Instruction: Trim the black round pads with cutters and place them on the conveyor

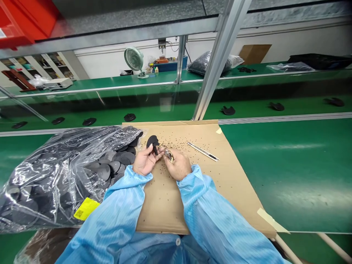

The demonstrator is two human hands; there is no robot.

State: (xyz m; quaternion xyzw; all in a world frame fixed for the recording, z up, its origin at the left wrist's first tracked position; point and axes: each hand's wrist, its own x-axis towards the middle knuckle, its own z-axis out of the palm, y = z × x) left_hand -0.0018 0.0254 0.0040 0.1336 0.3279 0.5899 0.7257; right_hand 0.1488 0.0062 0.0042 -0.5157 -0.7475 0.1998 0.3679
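Rounded black piece [152,140] near metal tool [169,155]

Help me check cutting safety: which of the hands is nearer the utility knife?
Right. The right hand is left of the utility knife, apart from it; the left hand is farther left, on the right hand's far side.

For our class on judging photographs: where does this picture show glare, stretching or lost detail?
Head view: white glare streaks the plastic bag, and a pale sheen lies on the green tabletop at right; head view: the red bin looks stretched toward the corner; head view: the shiny metal tool in the right hand is too small to make out fully.
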